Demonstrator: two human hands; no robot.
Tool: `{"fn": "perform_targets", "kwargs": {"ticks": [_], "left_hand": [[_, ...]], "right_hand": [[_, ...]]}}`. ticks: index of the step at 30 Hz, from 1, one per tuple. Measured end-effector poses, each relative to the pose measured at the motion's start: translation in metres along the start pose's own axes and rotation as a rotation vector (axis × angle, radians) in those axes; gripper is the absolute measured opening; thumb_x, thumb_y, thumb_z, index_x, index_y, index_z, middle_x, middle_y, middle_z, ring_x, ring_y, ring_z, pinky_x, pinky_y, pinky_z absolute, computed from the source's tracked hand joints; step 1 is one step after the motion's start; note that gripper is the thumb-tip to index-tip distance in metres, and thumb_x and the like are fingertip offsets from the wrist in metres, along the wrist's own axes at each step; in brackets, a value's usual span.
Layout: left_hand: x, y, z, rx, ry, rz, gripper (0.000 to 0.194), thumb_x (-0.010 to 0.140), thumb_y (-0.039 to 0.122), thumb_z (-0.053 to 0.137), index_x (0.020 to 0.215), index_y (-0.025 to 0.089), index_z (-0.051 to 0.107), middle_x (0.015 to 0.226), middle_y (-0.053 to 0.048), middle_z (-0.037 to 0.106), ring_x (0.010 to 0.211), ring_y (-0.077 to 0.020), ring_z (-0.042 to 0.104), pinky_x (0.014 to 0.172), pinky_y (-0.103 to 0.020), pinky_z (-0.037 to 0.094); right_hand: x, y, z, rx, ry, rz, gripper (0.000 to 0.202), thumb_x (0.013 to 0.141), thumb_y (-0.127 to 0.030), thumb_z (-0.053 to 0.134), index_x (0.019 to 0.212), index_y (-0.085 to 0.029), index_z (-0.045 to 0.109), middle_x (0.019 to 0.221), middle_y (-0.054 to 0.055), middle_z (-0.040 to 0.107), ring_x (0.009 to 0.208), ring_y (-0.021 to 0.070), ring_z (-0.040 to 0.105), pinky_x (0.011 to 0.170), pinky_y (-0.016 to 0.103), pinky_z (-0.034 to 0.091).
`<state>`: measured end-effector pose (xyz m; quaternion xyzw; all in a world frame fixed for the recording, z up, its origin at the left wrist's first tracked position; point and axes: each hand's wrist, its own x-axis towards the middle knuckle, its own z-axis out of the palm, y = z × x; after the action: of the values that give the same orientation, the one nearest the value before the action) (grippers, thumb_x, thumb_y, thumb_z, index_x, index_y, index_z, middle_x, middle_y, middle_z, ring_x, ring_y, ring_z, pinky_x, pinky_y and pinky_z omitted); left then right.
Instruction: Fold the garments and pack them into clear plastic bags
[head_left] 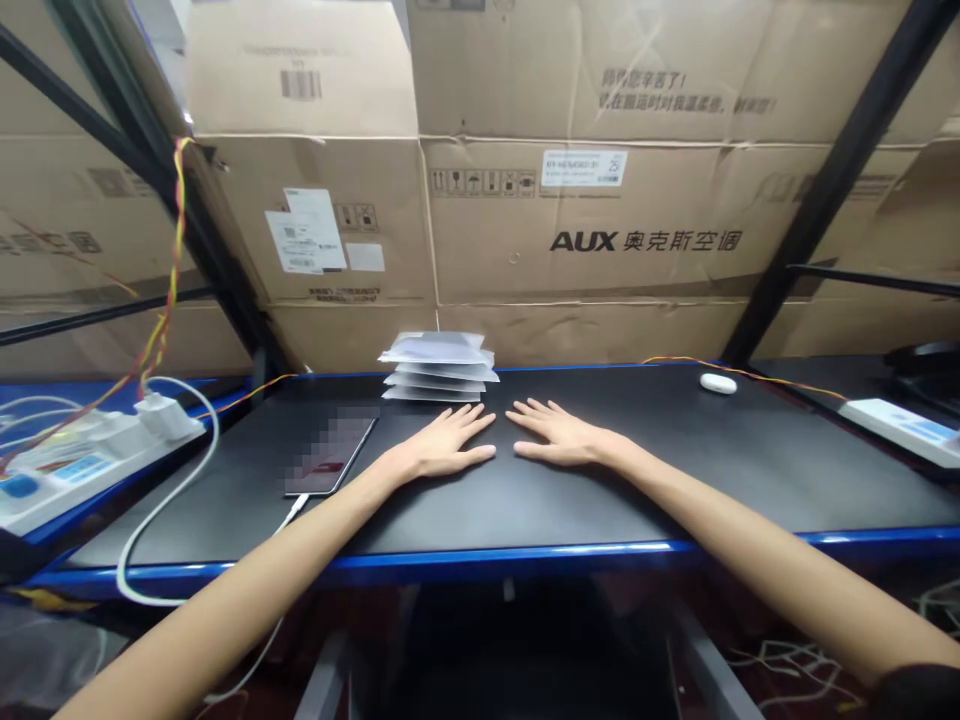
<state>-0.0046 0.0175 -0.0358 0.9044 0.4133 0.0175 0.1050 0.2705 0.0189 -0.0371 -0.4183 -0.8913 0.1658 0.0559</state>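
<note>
My left hand (448,442) lies flat on the black tabletop (525,510), palm down with fingers spread. Just beyond its fingertips rises a stack of thin white packets (439,365); whether the fingers touch it I cannot tell. Facing it, my right hand (559,435) also rests palm down with its fingers apart, a small gap separating the two thumbs. Neither hand holds anything. Left of my left forearm a phone (330,455) lies on the table, a white cable (295,510) plugged into its near end.
Cardboard boxes (487,240) wall off the back. A white power strip (97,455) full of plugs sits at left, another power strip (904,430) at right. A small white case (718,383) lies at the back right. Black metal posts (825,190) flank the table, which has a blue front edge (510,562).
</note>
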Motion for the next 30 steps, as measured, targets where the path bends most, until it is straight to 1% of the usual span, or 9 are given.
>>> {"fn": "perform_targets", "kwargs": {"ticks": [3, 8, 14, 20, 30], "left_hand": [[-0.0001, 0.0019, 0.0002, -0.005, 0.006, -0.009, 0.075, 0.095, 0.071, 0.027, 0.157, 0.03, 0.018, 0.165, -0.003, 0.007, 0.152, -0.0276, 0.005, 0.123, -0.047, 0.004], [-0.0002, 0.0043, -0.0014, -0.009, -0.007, -0.018, 0.079, 0.094, 0.073, 0.027, 0.158, 0.028, 0.018, 0.164, -0.006, 0.006, 0.152, -0.0275, 0.005, 0.123, -0.048, 0.003], [-0.0002, 0.0034, -0.0015, -0.011, -0.013, -0.006, 0.08, 0.093, 0.074, 0.028, 0.158, 0.028, 0.016, 0.165, -0.006, 0.005, 0.153, -0.0258, 0.003, 0.123, -0.047, 0.002], [0.0004, 0.0011, 0.0007, -0.013, -0.003, 0.005, 0.081, 0.092, 0.075, 0.028, 0.158, 0.029, 0.017, 0.165, -0.006, 0.006, 0.153, -0.0267, 0.003, 0.123, -0.048, 0.003], [-0.0002, 0.0027, -0.0011, -0.014, -0.014, -0.007, 0.082, 0.092, 0.076, 0.027, 0.158, 0.028, 0.017, 0.165, -0.007, 0.006, 0.153, -0.0246, 0.003, 0.123, -0.048, 0.002]], "right_hand": [[0.0002, -0.0018, -0.001, 0.002, -0.013, 0.0, 0.088, 0.088, -0.08, 0.033, 0.157, -0.027, 0.021, 0.164, 0.005, 0.011, 0.152, 0.0279, 0.001, 0.122, 0.05, 0.0], [0.0001, -0.0033, -0.0021, 0.011, -0.024, 0.015, 0.088, 0.087, -0.081, 0.033, 0.157, -0.028, 0.022, 0.164, 0.004, 0.012, 0.151, 0.0292, 0.002, 0.122, 0.051, -0.001], [-0.0009, -0.0025, -0.0024, 0.003, -0.036, 0.014, 0.088, 0.088, -0.081, 0.032, 0.157, -0.027, 0.022, 0.164, 0.006, 0.011, 0.152, 0.028, 0.001, 0.122, 0.05, -0.001], [-0.0007, -0.0018, -0.0023, -0.009, -0.041, 0.019, 0.088, 0.088, -0.08, 0.031, 0.157, -0.027, 0.021, 0.164, 0.006, 0.011, 0.152, 0.0272, 0.0, 0.122, 0.05, 0.0], [-0.0008, -0.0011, -0.0015, 0.001, -0.033, 0.015, 0.087, 0.087, -0.081, 0.033, 0.156, -0.029, 0.021, 0.164, 0.002, 0.011, 0.151, 0.0285, 0.002, 0.123, 0.05, 0.0]]}}
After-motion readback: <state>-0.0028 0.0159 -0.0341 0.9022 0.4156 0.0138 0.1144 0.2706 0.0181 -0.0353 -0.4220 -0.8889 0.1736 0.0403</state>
